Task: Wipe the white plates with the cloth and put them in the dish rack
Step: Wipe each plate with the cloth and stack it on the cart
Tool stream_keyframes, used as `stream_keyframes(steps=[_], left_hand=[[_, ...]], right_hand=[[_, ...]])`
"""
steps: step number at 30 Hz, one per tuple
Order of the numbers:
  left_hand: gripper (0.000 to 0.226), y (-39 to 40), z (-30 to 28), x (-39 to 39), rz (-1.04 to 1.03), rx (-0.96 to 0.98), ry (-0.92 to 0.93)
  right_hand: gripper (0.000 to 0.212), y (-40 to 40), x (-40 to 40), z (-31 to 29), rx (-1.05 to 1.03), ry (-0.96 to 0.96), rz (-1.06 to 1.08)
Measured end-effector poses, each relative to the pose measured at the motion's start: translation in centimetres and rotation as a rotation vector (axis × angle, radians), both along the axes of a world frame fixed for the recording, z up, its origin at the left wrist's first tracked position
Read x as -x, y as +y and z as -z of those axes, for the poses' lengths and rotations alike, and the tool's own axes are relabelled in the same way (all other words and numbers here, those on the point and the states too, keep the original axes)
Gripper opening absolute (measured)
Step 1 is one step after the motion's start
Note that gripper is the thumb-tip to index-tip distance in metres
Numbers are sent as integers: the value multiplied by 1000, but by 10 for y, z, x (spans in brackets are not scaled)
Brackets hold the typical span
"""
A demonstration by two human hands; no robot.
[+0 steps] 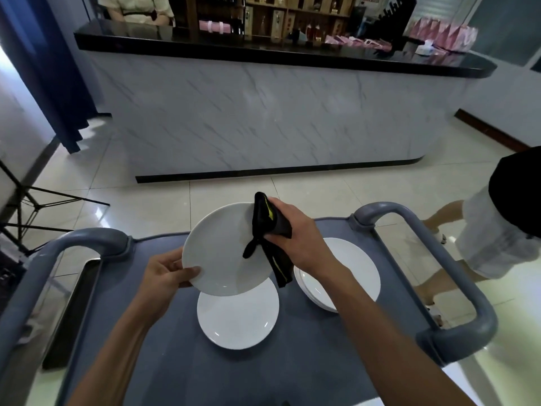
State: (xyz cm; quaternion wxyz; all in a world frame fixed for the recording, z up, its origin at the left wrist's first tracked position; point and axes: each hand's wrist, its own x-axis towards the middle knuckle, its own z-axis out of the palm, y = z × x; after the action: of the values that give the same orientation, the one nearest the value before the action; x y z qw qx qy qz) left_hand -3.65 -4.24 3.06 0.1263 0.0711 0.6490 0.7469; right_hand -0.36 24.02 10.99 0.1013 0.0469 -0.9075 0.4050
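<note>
- Right hand (295, 234) grips a bunched black cloth (268, 227) with a yellow-green edge and presses it against the far right rim of a raised white plate (219, 250); loose ends of the cloth hang down over the plate's face and past its right edge.
- Left hand (167, 272) holds that plate by its near left rim, thumb on the upper face and the other fingers hidden beneath, so the plate sits tilted in the air above the cart.
- Directly below the raised plate, a single white plate (238, 320) lies flat on the grey cart top (307, 361); the raised one overlaps its far edge in this view.
- To the right, partly behind the right forearm, a stack of white plates (351, 268) rests on the same surface, near the single plate but apart from it.
- Grey looped handles rise at both sides of the cart: the left handle (87, 238) and the right handle (456, 291).
- A metal tray (79, 294) sits lower down at the cart's left side.
- Beyond the cart stands a marble-patterned bar with a black counter (263, 51), carrying pink packages (442, 36); wooden shelves with bottles (292, 16) stand behind it.
- A person in white shorts (491, 238) stands at the right edge on the tiled floor (164, 194), and another person's torso shows behind the bar at upper left.
- No dish rack can be made out.
</note>
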Motion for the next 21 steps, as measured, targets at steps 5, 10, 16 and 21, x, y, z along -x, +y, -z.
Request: stream_keyframes(steps=[5, 10, 16, 21], left_hand=[[44, -1, -2, 6, -3, 49, 6], [33, 11, 1, 3, -86, 49, -25], [23, 29, 11, -8, -166, 8, -111], [27, 35, 18, -19, -194, -20, -213]], right_hand=[[60, -3, -11, 8, 66, 108, 37], [48, -10, -20, 14, 90, 223, 86], [50, -13, -30, 21, 39, 310, 135], [55, -13, -35, 25, -47, 349, 134]])
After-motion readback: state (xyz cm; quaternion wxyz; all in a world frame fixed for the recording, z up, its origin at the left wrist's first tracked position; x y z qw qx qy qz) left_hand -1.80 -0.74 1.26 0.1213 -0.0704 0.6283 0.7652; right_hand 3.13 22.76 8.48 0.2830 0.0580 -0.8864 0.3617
